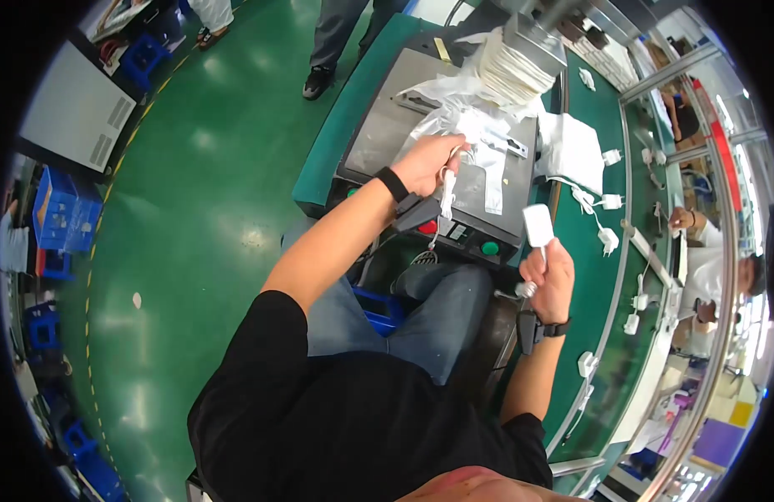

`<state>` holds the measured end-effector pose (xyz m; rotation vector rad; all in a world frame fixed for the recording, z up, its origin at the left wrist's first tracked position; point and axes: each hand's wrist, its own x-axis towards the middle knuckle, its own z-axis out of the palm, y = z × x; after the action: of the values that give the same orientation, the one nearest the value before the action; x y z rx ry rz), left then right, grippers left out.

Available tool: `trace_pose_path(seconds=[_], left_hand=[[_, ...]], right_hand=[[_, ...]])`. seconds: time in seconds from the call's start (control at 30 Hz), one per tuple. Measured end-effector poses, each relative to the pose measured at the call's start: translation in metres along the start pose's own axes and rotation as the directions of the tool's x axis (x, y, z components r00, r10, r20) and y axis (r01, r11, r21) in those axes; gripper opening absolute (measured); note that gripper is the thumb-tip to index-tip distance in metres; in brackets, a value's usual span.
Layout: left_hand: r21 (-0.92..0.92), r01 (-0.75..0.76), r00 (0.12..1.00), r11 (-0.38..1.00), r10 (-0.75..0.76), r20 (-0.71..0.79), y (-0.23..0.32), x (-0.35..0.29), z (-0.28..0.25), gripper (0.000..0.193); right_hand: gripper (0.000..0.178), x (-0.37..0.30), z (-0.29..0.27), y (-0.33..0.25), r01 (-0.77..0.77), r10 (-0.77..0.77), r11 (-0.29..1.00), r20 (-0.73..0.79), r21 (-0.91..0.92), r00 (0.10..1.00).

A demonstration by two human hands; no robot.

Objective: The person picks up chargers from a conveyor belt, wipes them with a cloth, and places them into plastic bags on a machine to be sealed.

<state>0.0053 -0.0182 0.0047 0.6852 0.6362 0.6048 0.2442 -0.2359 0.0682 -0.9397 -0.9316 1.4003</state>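
My left hand (427,166) is closed over the front of a grey-topped machine (379,138), gripping a bundled white cable (448,194) that hangs toward the machine's buttons. Just beyond its fingers lie clear plastic bags (437,113) and a silvery metal part (514,147). Off to the right, my right hand (552,280) is closed around a white power adapter (538,226), its flat body sticking up above the fingers. A coiled white cord (525,290) shows beside that hand. Exactly how the left fingertips meet the bags is hard to make out.
A stack of off-white sheets (508,71) stands at the machine's back. Right of it, a white bag (575,155) and several white adapters (609,240) with cords lie along a green conveyor (592,289). A person's legs (337,38) stand beyond the machine; another person (705,268) sits across the line.
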Motion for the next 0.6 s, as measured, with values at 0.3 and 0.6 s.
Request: trace_pose_path(seconds=[0.3,0.6], left_hand=[[-0.324,-0.421,0.846,0.847,0.495,0.195,-0.056,-0.154,-0.009,0.033],[-0.247,-0.464,0.883,0.851,0.423,-0.203,-0.121,-0.227,-0.071,0.021]], right_hand=[[0.024,0.177,0.052,0.048,0.058,-0.180,0.732,-0.112,-0.679,0.977],[0.038,0.197,0.106,0.061,-0.079,-0.334,-0.338,0.041,-0.938,0.942]])
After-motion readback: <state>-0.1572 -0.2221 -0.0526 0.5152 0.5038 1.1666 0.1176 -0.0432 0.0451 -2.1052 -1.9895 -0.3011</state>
